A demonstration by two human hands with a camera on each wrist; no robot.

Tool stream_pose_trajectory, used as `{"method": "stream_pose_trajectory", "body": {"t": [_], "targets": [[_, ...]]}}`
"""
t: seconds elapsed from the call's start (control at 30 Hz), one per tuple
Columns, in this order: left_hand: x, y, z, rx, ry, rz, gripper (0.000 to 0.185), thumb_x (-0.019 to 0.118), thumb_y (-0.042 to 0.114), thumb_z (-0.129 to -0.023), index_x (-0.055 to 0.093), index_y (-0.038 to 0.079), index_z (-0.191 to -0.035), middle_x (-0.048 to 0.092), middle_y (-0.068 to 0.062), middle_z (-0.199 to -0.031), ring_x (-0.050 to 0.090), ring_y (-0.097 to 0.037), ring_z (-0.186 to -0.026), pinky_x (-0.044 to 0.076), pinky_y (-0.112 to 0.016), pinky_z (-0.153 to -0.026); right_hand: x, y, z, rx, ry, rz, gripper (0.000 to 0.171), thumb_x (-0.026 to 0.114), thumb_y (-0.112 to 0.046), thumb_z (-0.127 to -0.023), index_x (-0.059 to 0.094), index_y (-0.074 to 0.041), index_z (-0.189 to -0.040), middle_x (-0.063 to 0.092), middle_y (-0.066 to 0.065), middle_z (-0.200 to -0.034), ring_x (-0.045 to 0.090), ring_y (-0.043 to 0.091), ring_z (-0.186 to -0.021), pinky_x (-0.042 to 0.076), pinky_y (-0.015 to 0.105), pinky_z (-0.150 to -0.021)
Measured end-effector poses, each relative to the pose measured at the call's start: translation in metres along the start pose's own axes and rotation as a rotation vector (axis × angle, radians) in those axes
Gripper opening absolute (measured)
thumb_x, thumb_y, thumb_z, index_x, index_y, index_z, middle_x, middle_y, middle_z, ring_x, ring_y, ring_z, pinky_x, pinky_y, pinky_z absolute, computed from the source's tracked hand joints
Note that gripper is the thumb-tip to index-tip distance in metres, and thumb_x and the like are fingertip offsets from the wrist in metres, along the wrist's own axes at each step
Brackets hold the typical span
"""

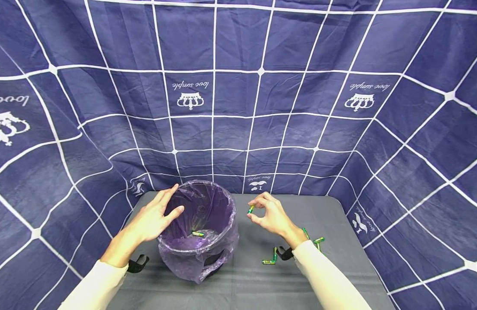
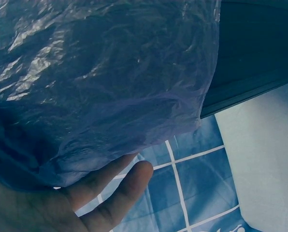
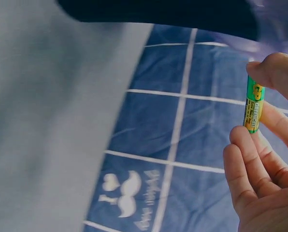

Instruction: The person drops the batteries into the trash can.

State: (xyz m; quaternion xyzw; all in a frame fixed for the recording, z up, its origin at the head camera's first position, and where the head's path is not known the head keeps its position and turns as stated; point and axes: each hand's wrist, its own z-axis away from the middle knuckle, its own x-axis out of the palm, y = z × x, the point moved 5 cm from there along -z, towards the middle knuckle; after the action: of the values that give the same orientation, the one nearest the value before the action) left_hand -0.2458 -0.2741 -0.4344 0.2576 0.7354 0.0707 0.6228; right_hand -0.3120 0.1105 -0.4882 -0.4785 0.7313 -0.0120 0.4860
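Pinching a small green and yellow battery (image 1: pixel 250 209) end to end, the right hand (image 1: pixel 275 217) has its grip closed on it, thumb at one end and fingertips at the other. That battery is held above the grey desk (image 1: pixel 254 284), just right of the bin (image 2: pixel 265 53) and apart from its rim. The letters GP show on it in the right wrist view.

The left hand (image 1: pixel 150 218) is at the bin's left side with its grip released, fingers spread and thumb reaching over the rim; whether it touches the purple bag (image 1: pixel 176 260) lining the bin is hard to tell. Inside, a battery (image 1: pixel 198 234) lies near the bottom of the bag.

On the desk, two batteries (image 1: pixel 268 261) form a corner beside the black strap (image 1: pixel 285 253) at the right wrist. More batteries (image 1: pixel 319 240) lie beyond the right sleeve (image 1: pixel 327 275), partly hidden by the arm. Blue cloth (image 1: pixel 230 94) with white lines hangs behind.
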Motion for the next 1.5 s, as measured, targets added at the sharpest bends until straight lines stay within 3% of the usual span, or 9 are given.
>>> {"method": "stream_pose_trajectory", "body": {"t": [0.33,0.53,0.8,1.07,1.3,1.5], "targets": [[0.000,0.002,-0.002,-0.006,-0.011,-0.005,0.081,0.060,0.051,-0.120,0.030,0.012,-0.185,0.048,-0.025,-0.177,0.060,-0.063,-0.152,0.052,-0.081,-0.116,-0.029,-0.037,-0.044,-0.131,0.088,-0.044,0.034,0.101,-0.011,-0.088,0.086,-0.007,-0.118,0.076,0.009,-0.119,0.085,0.029,-0.102,0.071,0.038,-0.096],[-0.001,0.002,-0.001,0.000,-0.015,-0.011,0.081,0.061,0.049,-0.120,0.031,0.010,-0.185,0.048,-0.026,-0.176,0.061,-0.064,-0.150,0.053,-0.080,-0.115,-0.034,-0.060,-0.071,-0.159,0.084,-0.055,0.033,0.100,-0.012,-0.090,0.085,-0.006,-0.119,0.075,0.010,-0.118,0.082,0.029,-0.104,0.071,0.041,-0.097],[0.000,-0.001,-0.004,-0.003,-0.026,-0.010,0.080,0.058,0.050,-0.121,0.031,0.010,-0.185,0.048,-0.026,-0.176,0.061,-0.064,-0.149,0.053,-0.081,-0.114,-0.031,-0.101,-0.106,-0.173,0.000,-0.040,0.033,0.098,-0.018,-0.093,0.085,-0.009,-0.121,0.075,0.009,-0.120,0.080,0.026,-0.110,0.067,0.039,-0.104],[0.000,-0.002,-0.002,0.016,-0.022,-0.005,0.073,0.052,0.044,-0.124,0.031,0.008,-0.184,0.048,-0.026,-0.176,0.060,-0.058,-0.153,0.052,-0.082,-0.114,-0.010,-0.131,-0.136,-0.209,-0.137,-0.024,0.030,0.094,-0.020,-0.097,0.086,-0.010,-0.124,0.075,0.010,-0.126,0.082,0.024,-0.112,0.067,0.040,-0.107],[0.000,-0.002,-0.002,0.023,-0.026,-0.011,0.071,0.051,0.041,-0.124,0.031,0.007,-0.184,0.049,-0.028,-0.174,0.062,-0.059,-0.150,0.054,-0.080,-0.113,0.011,-0.149,-0.153,-0.217,-0.257,0.044,0.031,0.090,-0.024,-0.101,0.085,-0.010,-0.128,0.075,0.009,-0.128,0.080,0.024,-0.116,0.064,0.031,-0.107],[0.000,-0.002,-0.001,0.021,-0.026,-0.016,0.071,0.052,0.040,-0.124,0.032,0.007,-0.183,0.049,-0.027,-0.174,0.063,-0.059,-0.148,0.055,-0.080,-0.110,0.024,-0.160,-0.161,-0.237,-0.302,0.057,0.034,0.090,-0.025,-0.101,0.086,-0.007,-0.129,0.075,0.010,-0.129,0.082,0.024,-0.117,0.063,0.032,-0.109]]}}
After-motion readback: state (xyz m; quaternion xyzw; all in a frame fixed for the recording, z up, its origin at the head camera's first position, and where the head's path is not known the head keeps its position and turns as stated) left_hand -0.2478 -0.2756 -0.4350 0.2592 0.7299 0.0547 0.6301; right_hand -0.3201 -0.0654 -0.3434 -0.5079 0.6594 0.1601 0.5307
